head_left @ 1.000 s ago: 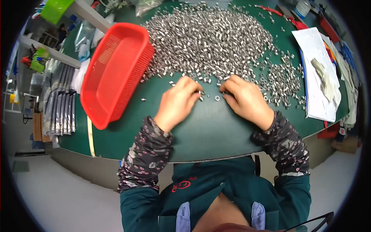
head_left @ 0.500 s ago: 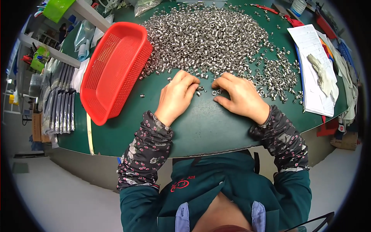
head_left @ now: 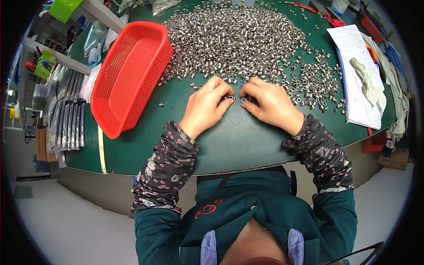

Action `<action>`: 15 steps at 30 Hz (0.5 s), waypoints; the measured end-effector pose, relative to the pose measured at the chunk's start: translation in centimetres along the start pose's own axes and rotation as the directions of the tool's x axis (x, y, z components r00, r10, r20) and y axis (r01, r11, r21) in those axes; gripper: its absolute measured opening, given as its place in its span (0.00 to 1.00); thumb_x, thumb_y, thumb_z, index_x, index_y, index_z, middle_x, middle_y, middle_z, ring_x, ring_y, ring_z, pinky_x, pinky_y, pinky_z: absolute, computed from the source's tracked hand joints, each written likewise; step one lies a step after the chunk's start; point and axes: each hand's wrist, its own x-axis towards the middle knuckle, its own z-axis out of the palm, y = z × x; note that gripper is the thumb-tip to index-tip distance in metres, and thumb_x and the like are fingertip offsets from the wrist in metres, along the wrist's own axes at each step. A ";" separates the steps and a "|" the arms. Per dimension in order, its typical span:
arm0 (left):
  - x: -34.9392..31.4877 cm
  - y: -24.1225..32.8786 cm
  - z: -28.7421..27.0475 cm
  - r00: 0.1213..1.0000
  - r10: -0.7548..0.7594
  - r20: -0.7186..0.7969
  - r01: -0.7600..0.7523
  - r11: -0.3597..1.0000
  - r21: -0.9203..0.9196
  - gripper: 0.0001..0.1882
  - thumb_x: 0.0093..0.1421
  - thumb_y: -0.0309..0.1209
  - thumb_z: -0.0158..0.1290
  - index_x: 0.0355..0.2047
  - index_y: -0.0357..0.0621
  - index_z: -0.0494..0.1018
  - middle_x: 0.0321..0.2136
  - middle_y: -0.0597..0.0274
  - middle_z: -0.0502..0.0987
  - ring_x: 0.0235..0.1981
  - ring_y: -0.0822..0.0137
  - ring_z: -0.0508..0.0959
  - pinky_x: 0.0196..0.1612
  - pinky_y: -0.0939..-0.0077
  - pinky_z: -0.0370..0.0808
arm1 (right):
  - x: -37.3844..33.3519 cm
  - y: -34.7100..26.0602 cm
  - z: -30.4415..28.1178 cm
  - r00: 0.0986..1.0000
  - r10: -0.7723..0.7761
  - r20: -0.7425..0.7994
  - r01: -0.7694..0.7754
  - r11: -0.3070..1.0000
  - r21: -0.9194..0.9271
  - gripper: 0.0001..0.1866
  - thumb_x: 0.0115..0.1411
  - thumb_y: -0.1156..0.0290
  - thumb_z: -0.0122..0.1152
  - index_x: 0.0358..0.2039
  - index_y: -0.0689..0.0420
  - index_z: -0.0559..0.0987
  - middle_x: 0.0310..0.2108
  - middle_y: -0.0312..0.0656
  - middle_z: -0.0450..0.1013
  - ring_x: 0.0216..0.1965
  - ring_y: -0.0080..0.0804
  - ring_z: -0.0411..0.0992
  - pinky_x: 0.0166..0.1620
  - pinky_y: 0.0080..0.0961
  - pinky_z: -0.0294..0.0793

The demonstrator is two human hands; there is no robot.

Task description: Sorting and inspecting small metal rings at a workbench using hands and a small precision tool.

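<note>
A wide heap of small shiny metal rings [head_left: 229, 39] lies on the green table [head_left: 216, 141]. At its near edge both my hands work close together, fingertips facing. My left hand [head_left: 206, 106] is closed, with a few rings caught between thumb and fingers and partly hidden by them. My right hand [head_left: 273, 106] has its fingers curled, gripping a couple of rings [head_left: 246, 100] whose round ends show between thumb and forefinger. A narrow gap separates the two hands.
A red perforated plastic basket [head_left: 121, 84] stands tilted to the left of the heap. One stray ring [head_left: 161, 104] lies beside it. On the right are paper sheets [head_left: 355, 48] with a white glove [head_left: 364, 77] on top. Red-handled pliers [head_left: 301, 6] lie at the back.
My hands have come nearer each other, and their fingers have closed in on the loose rings that lay between them. The view has shifted slightly.
</note>
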 end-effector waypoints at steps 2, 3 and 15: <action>-0.1 0.0 -0.2 1.000 -0.020 0.016 0.020 0.999 -0.027 0.08 0.53 0.27 0.56 0.34 0.43 0.73 0.34 0.63 0.71 0.31 0.63 0.75 0.34 0.71 0.72 | 0.1 -0.1 0.1 1.000 -0.005 -0.014 0.005 1.000 -0.021 0.09 0.49 0.69 0.63 0.31 0.54 0.74 0.30 0.41 0.68 0.30 0.44 0.73 0.32 0.39 0.72; -0.3 0.0 -0.2 0.999 -0.040 0.034 0.042 0.998 -0.056 0.08 0.53 0.26 0.56 0.35 0.44 0.73 0.34 0.63 0.71 0.32 0.63 0.75 0.35 0.71 0.72 | 0.0 -0.1 0.2 1.000 -0.003 -0.010 0.003 1.000 -0.020 0.09 0.49 0.69 0.63 0.31 0.54 0.74 0.30 0.41 0.68 0.30 0.44 0.73 0.32 0.39 0.72; -0.2 -0.6 0.5 0.998 -0.041 -0.050 0.031 0.982 -0.186 0.17 0.52 0.19 0.55 0.44 0.42 0.70 0.33 0.62 0.74 0.28 0.71 0.74 0.33 0.77 0.72 | 0.8 -0.5 1.6 0.985 -0.038 -0.168 0.040 0.999 0.010 0.11 0.48 0.68 0.64 0.31 0.54 0.74 0.30 0.40 0.67 0.30 0.42 0.72 0.31 0.38 0.72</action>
